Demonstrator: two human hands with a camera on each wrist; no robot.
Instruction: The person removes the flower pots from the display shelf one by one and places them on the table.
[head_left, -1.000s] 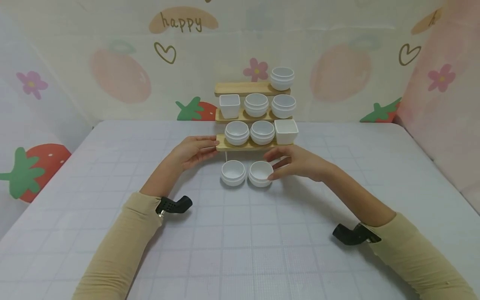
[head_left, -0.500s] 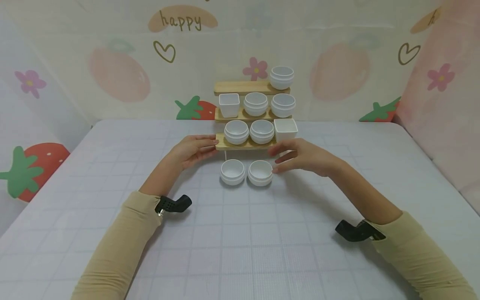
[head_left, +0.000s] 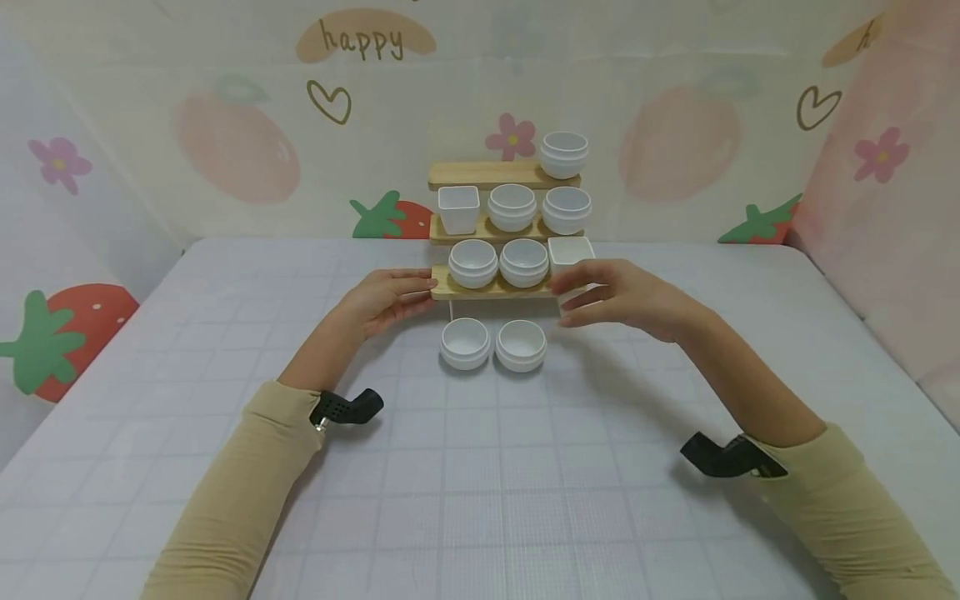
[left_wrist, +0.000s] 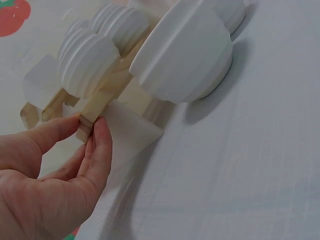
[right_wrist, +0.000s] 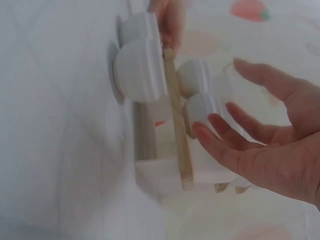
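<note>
Left hand (head_left: 390,302): grip pinching the left end of the lowest wooden shelf (head_left: 441,287). Centre: two round white bowls (head_left: 465,347) side by side on the tabletop (head_left: 465,492), before that shelf, which carries two matching bowls (head_left: 472,267). Right hand (head_left: 628,298): grip released, holding nothing, partly hiding the square bowl (head_left: 572,248).

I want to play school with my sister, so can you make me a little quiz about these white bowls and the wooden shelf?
1. How many bowls stand directly on the table?
2. True or false: the right hand is holding a bowl.
3. Which board of the wooden shelf does the left hand pinch: A top, B middle, C bottom?

Key: 1. Two. 2. False. 3. C.
</note>
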